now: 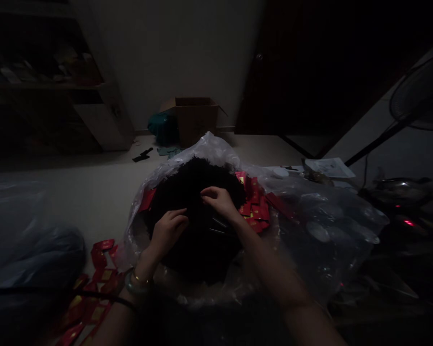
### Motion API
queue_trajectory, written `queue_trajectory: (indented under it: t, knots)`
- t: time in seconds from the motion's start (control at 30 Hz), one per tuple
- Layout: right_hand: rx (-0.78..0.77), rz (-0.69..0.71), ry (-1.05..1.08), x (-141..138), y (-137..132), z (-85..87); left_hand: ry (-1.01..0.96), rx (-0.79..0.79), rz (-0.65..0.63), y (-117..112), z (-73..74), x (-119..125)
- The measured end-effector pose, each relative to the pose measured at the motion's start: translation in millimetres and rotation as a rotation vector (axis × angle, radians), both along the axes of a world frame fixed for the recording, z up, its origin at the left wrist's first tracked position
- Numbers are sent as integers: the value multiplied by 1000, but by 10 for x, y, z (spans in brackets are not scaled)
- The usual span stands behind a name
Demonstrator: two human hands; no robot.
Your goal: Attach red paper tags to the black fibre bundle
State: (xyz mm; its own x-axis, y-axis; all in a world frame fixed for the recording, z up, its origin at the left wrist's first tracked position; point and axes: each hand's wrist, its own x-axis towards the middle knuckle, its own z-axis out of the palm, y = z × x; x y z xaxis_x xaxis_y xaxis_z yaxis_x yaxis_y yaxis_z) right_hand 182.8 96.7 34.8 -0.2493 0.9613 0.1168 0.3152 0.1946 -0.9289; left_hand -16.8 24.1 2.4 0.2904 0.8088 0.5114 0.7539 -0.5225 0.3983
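Observation:
A large heap of black, loose stuff with a crumbly edge, like dry tea leaves [195, 175], lies in an opened clear plastic bag [209, 142]. Over its left part is my left hand [169, 229], fingers curled and thumb close to them. Facing it, a bit higher and to the right, my right hand [218, 201] has thumb and fingertips pinched together. Whatever the fingertips hold is too dark and small to tell. Two thin shiny strips [219, 223] show on the heap below my right hand. Small red packets [258, 211] lie along the heap's right side.
More red packets [101, 276] are scattered at lower left. A clear bag of round items [324, 226] lies to the right, near a white tray [330, 167]. Behind stand a cardboard box [197, 120] and a teal bag [162, 129]. A fan [420, 101] is at right.

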Motion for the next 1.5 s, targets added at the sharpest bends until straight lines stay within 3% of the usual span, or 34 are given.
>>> queue_trajectory:
  t: [0.07, 0.17, 0.23, 0.33, 0.47, 0.6, 0.8, 0.93, 1.2, 1.37, 1.5]
  knots:
    - [158, 7, -135, 33, -34, -8, 31, 27, 1, 6, 7, 2]
    - [350, 212, -383, 8, -213, -29, 91, 45, 5, 8, 24, 9]
    - [385, 312, -551, -44, -341, -50, 148, 61, 2, 2, 41, 10]
    - [331, 344, -684, -107, -425, -69, 229, 116, 1, -15, 62, -8]
    - [189, 377, -417, -109, -348, -61, 301, 163, -11, -34, 55, -48]
    - [144, 269, -291, -91, -294, -54, 322, 181, -11, -28, 24, -47]
    - [300, 305, -552, -115, -349, -24, 255, 187, -52, -10, 16, -6]
    - [316, 283, -745, -107, -376, 7, 185, 212, -124, -12, 18, -40]
    - [365, 364, -864, -144, -423, 78, 87, 157, -129, 19, -61, -52]
    - [352, 340, -828, -179, -386, -37, -133, 15, -132, 49, -101, -33]
    - [350, 268, -491, -146, -328, -160, -468, -200, -23, 40, -84, 20]
